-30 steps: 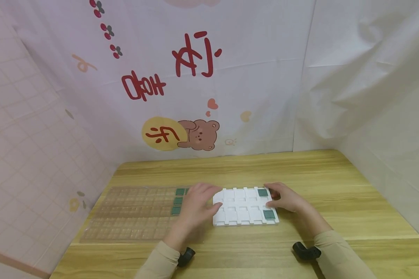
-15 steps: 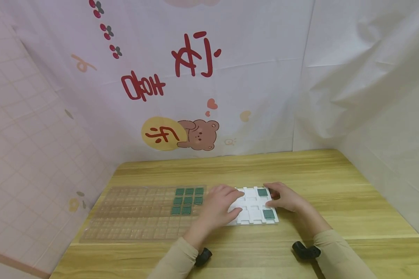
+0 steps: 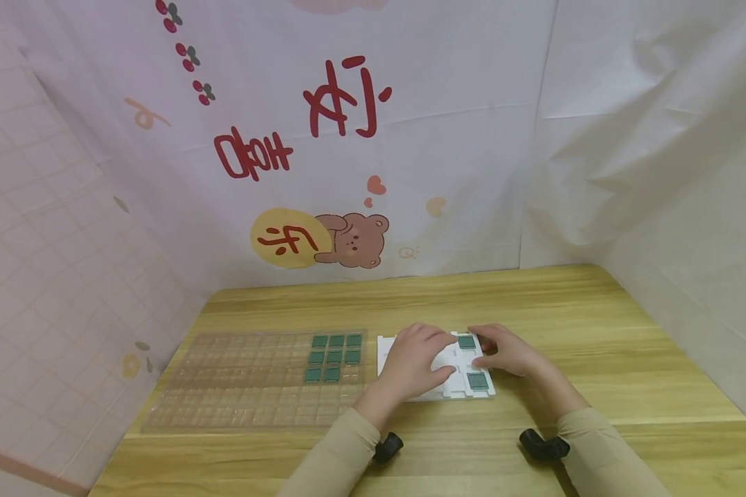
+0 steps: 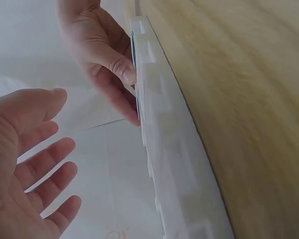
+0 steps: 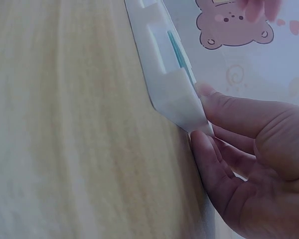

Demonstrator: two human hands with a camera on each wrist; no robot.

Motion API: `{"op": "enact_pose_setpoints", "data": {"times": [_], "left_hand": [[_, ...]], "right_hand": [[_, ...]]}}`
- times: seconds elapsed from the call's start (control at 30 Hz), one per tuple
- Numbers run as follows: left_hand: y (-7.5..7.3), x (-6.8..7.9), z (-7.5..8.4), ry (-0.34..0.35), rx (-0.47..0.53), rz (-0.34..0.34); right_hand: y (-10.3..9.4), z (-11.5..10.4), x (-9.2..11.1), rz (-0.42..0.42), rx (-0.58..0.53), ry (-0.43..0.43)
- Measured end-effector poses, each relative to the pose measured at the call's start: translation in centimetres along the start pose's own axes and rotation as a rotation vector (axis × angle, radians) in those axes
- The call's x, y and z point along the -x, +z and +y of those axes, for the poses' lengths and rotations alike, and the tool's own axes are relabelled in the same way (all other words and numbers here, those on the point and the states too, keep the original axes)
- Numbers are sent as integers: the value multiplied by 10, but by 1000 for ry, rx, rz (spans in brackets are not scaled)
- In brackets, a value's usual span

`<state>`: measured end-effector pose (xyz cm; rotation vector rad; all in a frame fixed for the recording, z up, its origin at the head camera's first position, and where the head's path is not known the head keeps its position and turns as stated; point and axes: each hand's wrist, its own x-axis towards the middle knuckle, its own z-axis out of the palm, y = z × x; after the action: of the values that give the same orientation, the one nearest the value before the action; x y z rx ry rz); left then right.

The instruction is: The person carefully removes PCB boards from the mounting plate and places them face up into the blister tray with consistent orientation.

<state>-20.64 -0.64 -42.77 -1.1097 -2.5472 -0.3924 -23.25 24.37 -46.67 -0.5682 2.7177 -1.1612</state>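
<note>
A white compartment tray lies on the table, with a small green circuit board in the far slot at its right end and another green board in the near slot there. My right hand holds the tray's right edge; in the right wrist view, thumb and fingers pinch the tray corner. Over the middle of the white tray hovers my left hand, covering part of it. The left wrist view has this left hand with fingers spread and nothing between them, apart from the tray.
A clear plastic grid tray lies to the left, with several green boards in its right-hand far cells. Both trays sit on a wood-grain table. A printed cloth hangs behind, and cloth also hangs at both sides.
My left hand has moved right, from the left end of the white tray to over its middle, uncovering the boards in the clear tray. The right hand stays at the white tray's edge.
</note>
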Motion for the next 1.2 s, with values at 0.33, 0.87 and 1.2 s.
{"op": "enact_pose_setpoints", "data": {"times": [0.33, 0.87, 1.2], "left_hand": [[9, -23, 5, -79, 7, -73], [31, -54, 1, -288, 15, -231], [41, -70, 7, -311, -19, -258]], "right_hand": [[0, 2, -1, 3, -1, -25], [1, 1, 0, -12, -12, -23], [-1, 1, 0, -5, -17, -40]]}}
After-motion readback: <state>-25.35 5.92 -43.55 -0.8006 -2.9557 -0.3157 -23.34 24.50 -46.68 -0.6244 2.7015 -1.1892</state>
